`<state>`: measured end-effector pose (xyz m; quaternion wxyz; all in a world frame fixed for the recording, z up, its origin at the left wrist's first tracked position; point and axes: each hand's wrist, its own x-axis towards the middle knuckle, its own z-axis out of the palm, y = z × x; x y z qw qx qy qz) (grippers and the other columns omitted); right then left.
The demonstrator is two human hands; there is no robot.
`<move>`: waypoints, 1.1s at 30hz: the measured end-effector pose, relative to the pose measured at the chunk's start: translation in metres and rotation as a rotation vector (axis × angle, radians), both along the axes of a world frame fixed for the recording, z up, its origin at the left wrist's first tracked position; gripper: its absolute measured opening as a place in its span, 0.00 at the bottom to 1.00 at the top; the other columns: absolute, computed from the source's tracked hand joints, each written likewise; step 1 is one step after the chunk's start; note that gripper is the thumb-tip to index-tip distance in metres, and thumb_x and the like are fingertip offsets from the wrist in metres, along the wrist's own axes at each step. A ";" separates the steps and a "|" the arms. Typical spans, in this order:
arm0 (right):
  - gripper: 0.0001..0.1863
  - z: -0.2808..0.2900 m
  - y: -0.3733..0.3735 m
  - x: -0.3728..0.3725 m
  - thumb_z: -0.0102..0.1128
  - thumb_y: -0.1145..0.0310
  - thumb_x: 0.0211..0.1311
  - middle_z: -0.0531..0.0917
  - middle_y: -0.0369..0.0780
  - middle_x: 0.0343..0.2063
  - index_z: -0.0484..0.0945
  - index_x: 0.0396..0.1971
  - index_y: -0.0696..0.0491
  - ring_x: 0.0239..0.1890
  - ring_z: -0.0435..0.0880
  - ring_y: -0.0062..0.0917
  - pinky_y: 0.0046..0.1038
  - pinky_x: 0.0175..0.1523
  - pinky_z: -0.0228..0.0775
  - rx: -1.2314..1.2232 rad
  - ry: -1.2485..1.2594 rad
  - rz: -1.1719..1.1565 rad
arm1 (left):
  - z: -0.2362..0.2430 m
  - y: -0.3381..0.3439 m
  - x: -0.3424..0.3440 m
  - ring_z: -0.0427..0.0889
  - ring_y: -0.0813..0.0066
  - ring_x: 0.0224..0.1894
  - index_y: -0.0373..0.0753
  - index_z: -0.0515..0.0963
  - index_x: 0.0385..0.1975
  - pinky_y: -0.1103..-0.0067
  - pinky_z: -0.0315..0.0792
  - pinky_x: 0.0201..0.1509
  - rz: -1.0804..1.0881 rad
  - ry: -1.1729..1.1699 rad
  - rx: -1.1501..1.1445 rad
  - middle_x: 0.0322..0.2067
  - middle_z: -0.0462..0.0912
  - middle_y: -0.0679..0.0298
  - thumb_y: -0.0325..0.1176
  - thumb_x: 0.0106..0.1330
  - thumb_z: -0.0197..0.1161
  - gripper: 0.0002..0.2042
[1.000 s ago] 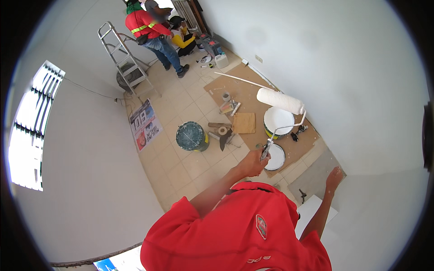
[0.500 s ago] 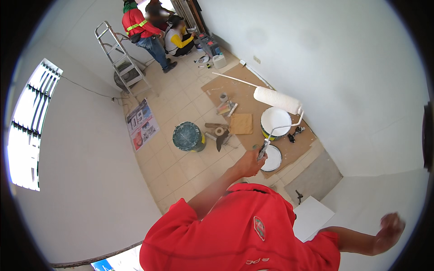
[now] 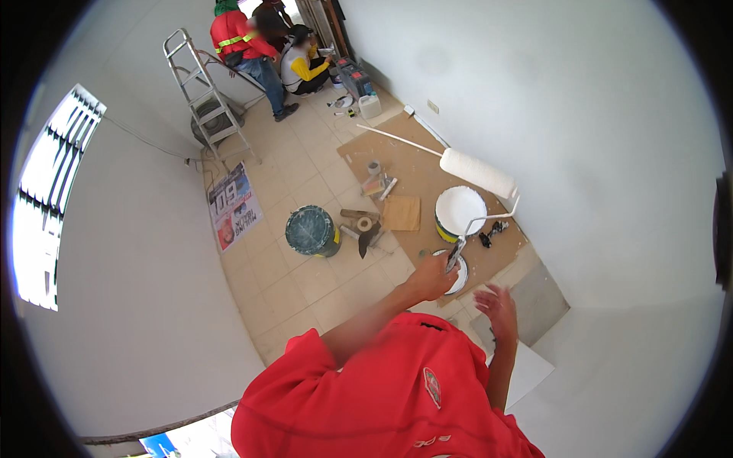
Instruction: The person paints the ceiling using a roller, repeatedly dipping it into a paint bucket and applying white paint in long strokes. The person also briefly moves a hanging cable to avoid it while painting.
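My left hand (image 3: 433,278) is closed round the handle of a paint roller (image 3: 479,174), its bent wire frame reaching out over the bucket. The roller's thick white sleeve is raised near the right wall. Beneath the frame stands a bucket of white paint (image 3: 460,209). A round lid smeared with white paint (image 3: 458,279) lies partly hidden behind my left hand. To the right of that lid, my right hand (image 3: 497,307) is in the air with its fingers spread, holding nothing.
Brown cardboard (image 3: 397,149) covers the floor along the right wall. A dark lidded bucket (image 3: 313,231), rolls of tape (image 3: 365,224) and a printed sheet (image 3: 235,206) lie to the left. A stepladder (image 3: 208,99) and several people, one in red (image 3: 230,37), are at the back.
My right hand has swung in from the far right toward the roller handle. My left hand still grips the roller, which has shifted slightly right in view.
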<state>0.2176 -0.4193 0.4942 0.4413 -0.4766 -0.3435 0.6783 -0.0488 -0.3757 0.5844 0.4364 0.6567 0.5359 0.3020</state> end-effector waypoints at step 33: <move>0.16 0.011 0.105 0.015 0.57 0.59 0.75 0.65 0.28 0.14 0.69 0.27 0.50 0.12 0.65 0.12 0.22 0.17 0.58 0.113 -0.534 -0.281 | -0.133 -0.023 -0.099 0.86 0.63 0.32 0.35 0.80 0.41 0.68 0.79 0.39 0.469 0.191 0.153 0.35 0.84 0.55 0.35 0.64 0.72 0.13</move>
